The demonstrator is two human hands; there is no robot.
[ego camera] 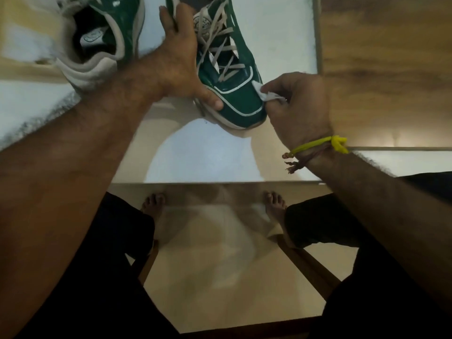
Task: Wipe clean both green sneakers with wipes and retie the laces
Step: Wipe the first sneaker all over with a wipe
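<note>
sneaker (pixel 230 77) toe between hands | left hand (pixel 178 69) grips its side | right hand (pixel 300 106) pinches wipe (pixel 265 92) against toe

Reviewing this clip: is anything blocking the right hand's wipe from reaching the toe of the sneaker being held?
Nothing visible does. The right hand already presses the white wipe against the toe side of the laced green sneaker. The left hand steadies the opposite side, its thumb on the toe, clear of the wipe.
</note>
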